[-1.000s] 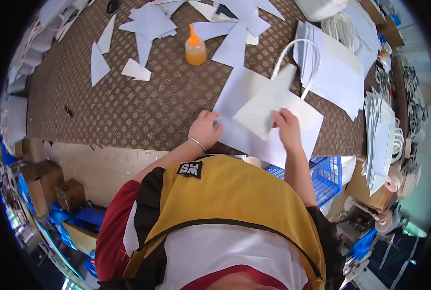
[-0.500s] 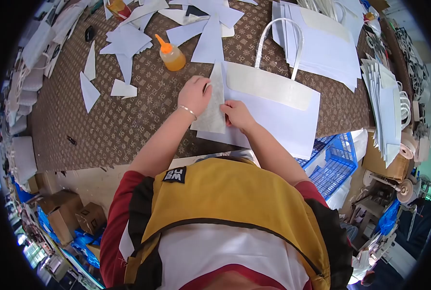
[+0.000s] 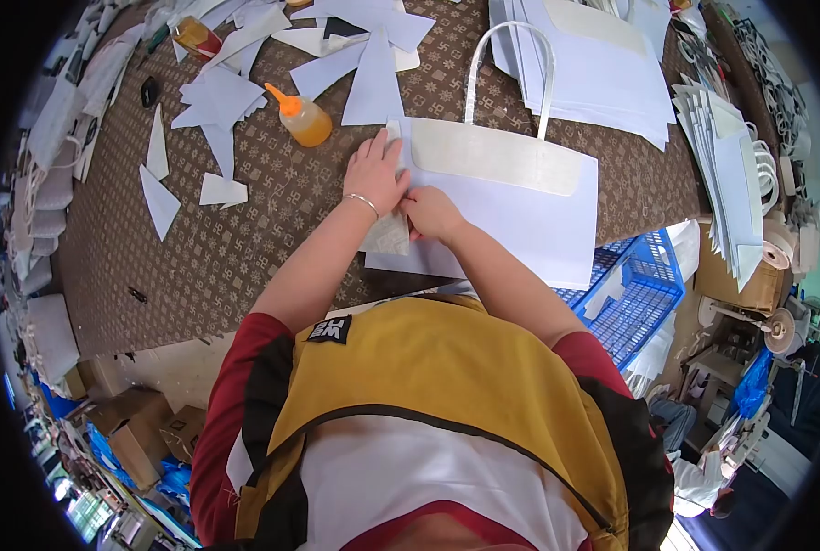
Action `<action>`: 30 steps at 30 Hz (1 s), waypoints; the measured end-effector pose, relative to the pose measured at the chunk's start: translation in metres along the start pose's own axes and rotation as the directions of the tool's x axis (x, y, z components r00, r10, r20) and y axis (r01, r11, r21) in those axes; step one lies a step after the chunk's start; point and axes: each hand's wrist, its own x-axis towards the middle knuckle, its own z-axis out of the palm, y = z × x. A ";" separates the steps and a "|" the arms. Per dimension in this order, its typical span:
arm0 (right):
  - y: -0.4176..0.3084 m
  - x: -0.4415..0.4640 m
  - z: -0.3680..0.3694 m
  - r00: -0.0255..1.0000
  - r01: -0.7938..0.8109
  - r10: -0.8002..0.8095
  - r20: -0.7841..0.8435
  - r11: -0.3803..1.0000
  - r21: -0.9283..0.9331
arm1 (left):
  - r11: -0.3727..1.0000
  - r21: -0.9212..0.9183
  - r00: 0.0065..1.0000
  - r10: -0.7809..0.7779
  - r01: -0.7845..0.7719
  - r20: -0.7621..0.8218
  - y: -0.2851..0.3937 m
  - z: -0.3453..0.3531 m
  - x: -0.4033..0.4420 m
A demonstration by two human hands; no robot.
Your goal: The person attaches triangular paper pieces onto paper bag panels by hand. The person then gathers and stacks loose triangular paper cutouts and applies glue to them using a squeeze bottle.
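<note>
A white bag panel (image 3: 502, 216) with a cream band (image 3: 497, 156) and a looped white handle (image 3: 548, 69) lies flat on the patterned table. Along its left edge is a narrow greyish-white piece (image 3: 389, 237). My left hand (image 3: 378, 173) rests on the upper part of this piece, fingers stretched out and lying flat. Lower down, my right hand (image 3: 433, 216) is closed, its curled fingers pinching the right edge of the piece; the fingertips are partly hidden. Beyond my left hand stands a squeeze bottle (image 3: 304, 122) with an orange nozzle and amber liquid.
White offcuts (image 3: 217, 101) are scattered over the left and far table. Stacked white panels (image 3: 593, 83) lie at the far right, with more handled panels (image 3: 722, 174) by the right edge. Below the table edge sits a blue plastic basket (image 3: 644, 294). Cardboard boxes (image 3: 143, 441) stand lower left.
My left hand has flattened, its fingers now spread over the greyish-white piece. My right hand still pinches the edge, and the piece lies flatter. The whole view has shifted slightly.
</note>
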 end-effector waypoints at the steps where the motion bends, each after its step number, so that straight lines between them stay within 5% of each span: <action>1: -0.001 0.000 0.000 1.000 0.006 -0.006 0.001 1.000 -0.020 | 1.000 -0.006 1.000 -0.009 0.009 0.003 0.001 0.000 0.000; 10: -0.005 -0.009 0.000 0.997 0.060 -0.068 -0.032 0.977 -0.204 | 0.991 -0.111 0.992 -0.079 0.068 -0.100 0.006 0.003 -0.003; 18: -0.003 -0.003 -0.001 0.997 0.075 -0.078 -0.015 0.983 -0.170 | 0.994 -0.089 0.989 -0.074 0.062 -0.132 0.005 0.004 -0.001; 30: 0.013 -0.025 -0.002 0.988 0.055 -0.045 -0.145 0.996 0.070 | 0.977 0.210 0.991 -0.069 0.044 0.111 0.004 -0.007 -0.001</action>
